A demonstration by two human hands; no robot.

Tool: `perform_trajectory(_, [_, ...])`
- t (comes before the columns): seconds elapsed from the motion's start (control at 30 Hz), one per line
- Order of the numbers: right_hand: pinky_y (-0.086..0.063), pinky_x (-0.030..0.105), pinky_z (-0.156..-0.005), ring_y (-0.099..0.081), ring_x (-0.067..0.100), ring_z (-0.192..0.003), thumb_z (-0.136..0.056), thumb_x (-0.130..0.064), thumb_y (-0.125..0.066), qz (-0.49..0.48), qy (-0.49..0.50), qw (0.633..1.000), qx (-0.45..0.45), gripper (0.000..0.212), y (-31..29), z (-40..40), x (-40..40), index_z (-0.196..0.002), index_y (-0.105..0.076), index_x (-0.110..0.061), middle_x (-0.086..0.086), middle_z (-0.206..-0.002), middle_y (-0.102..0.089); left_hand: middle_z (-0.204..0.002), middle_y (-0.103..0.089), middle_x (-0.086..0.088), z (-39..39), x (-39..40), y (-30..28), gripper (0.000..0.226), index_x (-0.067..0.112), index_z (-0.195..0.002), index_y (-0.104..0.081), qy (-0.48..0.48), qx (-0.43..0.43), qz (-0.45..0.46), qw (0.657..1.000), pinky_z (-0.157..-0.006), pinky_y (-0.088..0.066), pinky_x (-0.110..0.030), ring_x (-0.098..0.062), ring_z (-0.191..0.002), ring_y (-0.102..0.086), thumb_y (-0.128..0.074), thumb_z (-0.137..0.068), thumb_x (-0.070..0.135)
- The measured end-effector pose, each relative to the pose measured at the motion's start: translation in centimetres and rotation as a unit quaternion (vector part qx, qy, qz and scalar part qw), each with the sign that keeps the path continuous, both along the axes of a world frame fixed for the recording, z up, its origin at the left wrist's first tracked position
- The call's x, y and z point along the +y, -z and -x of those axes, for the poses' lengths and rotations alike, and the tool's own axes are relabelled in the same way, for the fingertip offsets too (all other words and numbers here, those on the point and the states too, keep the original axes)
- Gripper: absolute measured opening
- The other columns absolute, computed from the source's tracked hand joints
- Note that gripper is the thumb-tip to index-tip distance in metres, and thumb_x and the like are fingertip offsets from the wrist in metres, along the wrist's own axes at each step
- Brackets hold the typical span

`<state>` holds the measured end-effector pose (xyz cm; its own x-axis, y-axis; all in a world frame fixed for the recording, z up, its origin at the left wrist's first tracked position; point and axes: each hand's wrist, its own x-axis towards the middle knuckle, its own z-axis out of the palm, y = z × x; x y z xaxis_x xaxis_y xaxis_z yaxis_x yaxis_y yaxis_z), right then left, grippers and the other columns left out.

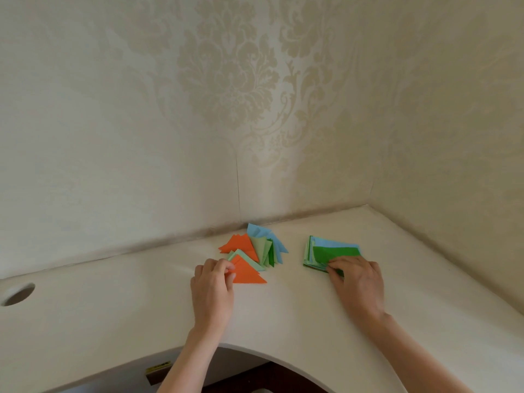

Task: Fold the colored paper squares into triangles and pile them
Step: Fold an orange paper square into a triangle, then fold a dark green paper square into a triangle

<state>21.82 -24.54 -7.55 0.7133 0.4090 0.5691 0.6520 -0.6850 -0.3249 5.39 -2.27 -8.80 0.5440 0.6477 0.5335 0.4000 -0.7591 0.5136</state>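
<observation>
Paper triangles [253,252] lie in a loose pile on the white desk [113,302], close to the wall [141,109]. Some are orange, some pale green, some dark green and some blue. They fan out and lean on each other. One orange triangle [247,273] lies flat at the front of the pile.

The left hand [213,290] is at the left corner of that orange triangle. Its thumb and fingers are bent and seem to pinch the paper's edge, but the view is small there, so it may only be touching.

To the right, well apart from the pile, sits a stack of squares [326,253]. A dark green square [337,253] is on top, with a blue one peeking out behind it. The right hand [357,282] rests on the near edge of the stack. Its fingers are curled around the near corner of the green square and grip it.

A round hole [18,294] is in the desk far to the left.
</observation>
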Motion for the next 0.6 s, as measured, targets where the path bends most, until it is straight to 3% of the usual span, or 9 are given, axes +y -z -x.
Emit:
perform_trajectory(0.17, [-0.044, 0.031, -0.071, -0.06, 0.015, -0.087, -0.078, -0.031, -0.076, -0.03, -0.01, 0.994, 0.106, 0.004, -0.7, 0.2, -0.4, -0.079, -0.075, -0.028, -0.014, -0.086, -0.071, -0.077, -0.06, 0.007, 0.1, 0.0, -0.1, 0.018, 0.02, -0.079, -0.064, 0.015, 0.004, 0.009, 1.0, -0.062, -0.045, -0.033, -0.016, -0.07, -0.05, -0.073, -0.078, 0.005])
perform_trajectory(0.23, [-0.045, 0.031, -0.069, -0.06, 0.014, -0.087, -0.082, -0.032, -0.072, -0.054, -0.015, 0.993, 0.108, 0.006, -0.8, 0.2, -0.7, -0.085, -0.076, -0.028, -0.014, -0.088, -0.072, -0.077, -0.061, 0.007, 0.1, -0.1, -0.1, 0.015, 0.02, -0.079, -0.065, 0.015, 0.01, 0.004, 1.0, -0.061, -0.044, -0.033, -0.017, -0.069, -0.05, -0.071, -0.081, 0.006])
perform_trajectory(0.4, [-0.047, 0.034, -0.067, -0.061, 0.021, -0.078, -0.079, -0.018, -0.077, -0.125, -0.009, 0.992, -0.01, 0.005, -1.9, 0.3, -1.7, -0.082, -0.076, -0.022, -0.007, -0.084, -0.072, -0.082, -0.062, 0.005, 0.5, -0.6, -0.1, 0.006, 0.02, -0.083, -0.068, 0.006, 0.037, -0.037, 0.999, -0.063, -0.037, -0.03, -0.018, -0.072, -0.052, -0.069, -0.085, 0.015])
perform_trajectory(0.5, [-0.046, 0.039, -0.069, -0.062, 0.019, -0.081, -0.08, -0.019, -0.076, -0.159, -0.07, 0.979, -0.105, 0.001, -2.9, 1.0, -2.0, -0.082, -0.076, -0.019, -0.007, -0.087, -0.072, -0.086, -0.062, 0.005, 1.1, -1.7, -0.3, 0.007, 0.021, -0.086, -0.067, 0.005, 0.028, -0.038, 0.999, -0.066, -0.037, -0.03, -0.019, -0.077, -0.052, -0.071, -0.082, 0.017])
perform_trajectory(0.6, [-0.043, 0.036, -0.068, -0.06, 0.015, -0.079, -0.081, -0.023, -0.074, -0.151, -0.134, 0.967, -0.155, 0.005, -3.0, 2.9, -1.7, -0.081, -0.076, -0.019, -0.01, -0.086, -0.071, -0.095, -0.061, 0.006, 1.3, -3.7, -0.7, 0.017, 0.02, -0.094, -0.066, 0.055, -0.016, -0.032, 0.998, -0.073, -0.043, -0.03, -0.018, -0.087, -0.053, -0.072, -0.08, 0.014])
